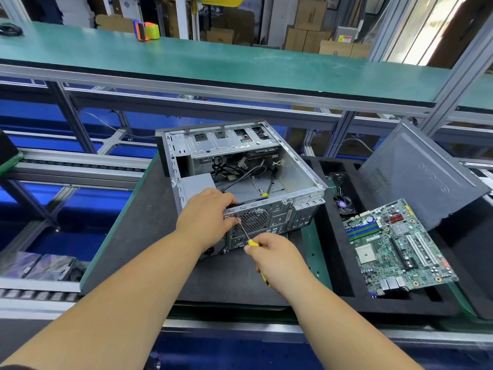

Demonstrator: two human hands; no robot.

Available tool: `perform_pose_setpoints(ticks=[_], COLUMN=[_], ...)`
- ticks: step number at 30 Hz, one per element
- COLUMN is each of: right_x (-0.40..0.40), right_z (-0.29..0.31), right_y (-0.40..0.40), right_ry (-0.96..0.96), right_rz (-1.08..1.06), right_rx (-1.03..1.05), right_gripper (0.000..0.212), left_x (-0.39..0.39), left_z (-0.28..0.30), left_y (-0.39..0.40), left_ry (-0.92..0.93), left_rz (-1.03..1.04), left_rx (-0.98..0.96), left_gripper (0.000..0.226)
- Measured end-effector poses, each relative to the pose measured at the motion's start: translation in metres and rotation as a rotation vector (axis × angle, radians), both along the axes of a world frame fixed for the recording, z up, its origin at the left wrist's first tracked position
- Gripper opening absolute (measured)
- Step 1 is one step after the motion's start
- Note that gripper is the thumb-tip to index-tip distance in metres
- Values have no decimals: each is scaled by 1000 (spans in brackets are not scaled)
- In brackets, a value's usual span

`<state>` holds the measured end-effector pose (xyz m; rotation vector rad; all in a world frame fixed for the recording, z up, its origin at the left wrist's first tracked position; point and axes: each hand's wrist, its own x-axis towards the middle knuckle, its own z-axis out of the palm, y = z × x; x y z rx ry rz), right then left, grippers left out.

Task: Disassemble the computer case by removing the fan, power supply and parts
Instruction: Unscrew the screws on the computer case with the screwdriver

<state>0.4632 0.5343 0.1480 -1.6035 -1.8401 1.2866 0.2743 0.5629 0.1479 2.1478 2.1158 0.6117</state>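
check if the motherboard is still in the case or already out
Out. The motherboard lies on the black foam tray right of the case, whose floor shows bare metal and loose cables.

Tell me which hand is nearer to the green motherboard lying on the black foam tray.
The right hand: it is just left of the green motherboard, holding a yellow-handled screwdriver. The left hand is farther left, on the case's rear edge.

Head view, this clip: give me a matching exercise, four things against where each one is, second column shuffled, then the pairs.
Things:
1. motherboard
2. screwdriver
3. side panel
4. tape dispenser

Places:
A. on the far green shelf
B. gripped in the right hand, tip at the computer case rear
C. flat on the black foam tray
D. propped up at the right, behind the motherboard

Pairs: 1-C, 2-B, 3-D, 4-A
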Motion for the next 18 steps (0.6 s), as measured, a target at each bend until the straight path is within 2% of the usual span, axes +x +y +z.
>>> perform_pose_setpoints(ticks=[11, 14, 18], right_x=[-1, -5, -10], right_z=[-2, 3, 11], right_y=[2, -1, -3], right_ry=[70, 204, 571], right_rz=[-47, -83, -131], right_rx=[-77, -246, -666], right_gripper=[19, 20, 25], left_x=[0, 0, 0], left_z=[1, 2, 2], left_y=[-1, -1, -1], left_ry=[-13, -8, -11], left_rz=[-4, -5, -3], left_rx=[-17, -15, -5], left_gripper=[30, 31, 30])
